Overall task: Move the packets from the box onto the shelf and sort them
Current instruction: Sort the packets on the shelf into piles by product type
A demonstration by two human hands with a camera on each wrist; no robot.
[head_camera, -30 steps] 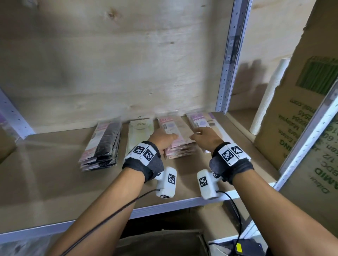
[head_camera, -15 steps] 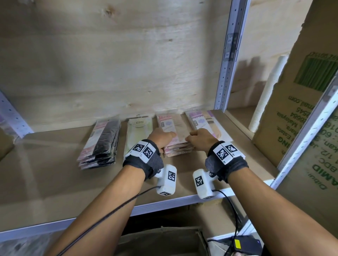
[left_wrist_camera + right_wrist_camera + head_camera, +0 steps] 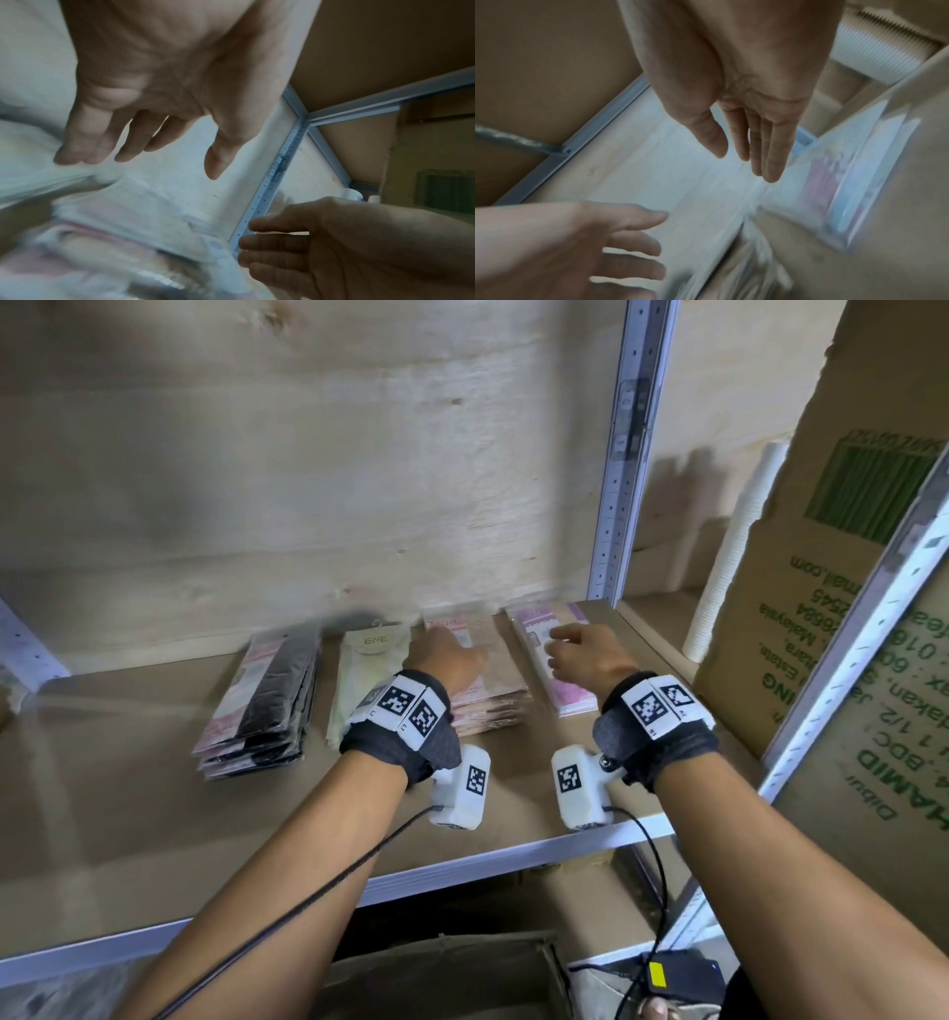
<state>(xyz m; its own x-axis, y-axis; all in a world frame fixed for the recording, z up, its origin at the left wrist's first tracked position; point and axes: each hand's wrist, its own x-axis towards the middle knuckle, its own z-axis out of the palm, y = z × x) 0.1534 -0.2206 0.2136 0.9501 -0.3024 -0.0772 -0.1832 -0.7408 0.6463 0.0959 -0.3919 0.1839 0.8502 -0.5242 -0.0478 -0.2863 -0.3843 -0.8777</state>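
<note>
Several piles of flat packets lie in a row at the back of the brown shelf (image 3: 128, 814): a black pile (image 3: 267, 695), a pale cream pile (image 3: 367, 670), a tan and pink pile (image 3: 495, 690) and a pink and white pile (image 3: 560, 680). My left hand (image 3: 452, 654) hovers over the tan and pink pile with relaxed, spread fingers (image 3: 133, 146) and holds nothing. My right hand (image 3: 580, 654) hovers over the pink and white pile, fingers (image 3: 770, 154) straight, empty. Both wrist views are blurred.
A plywood back wall (image 3: 308, 480) and a metal upright (image 3: 624, 454) close the bay. Right of the upright stand a white ribbed roll (image 3: 729, 557) and a large printed cardboard box (image 3: 832, 588). An open box (image 3: 436, 978) sits below the shelf's front edge.
Both hands have lifted off the tan and pink pile and opened. The right hand has shifted right, over the pink and white pile.
</note>
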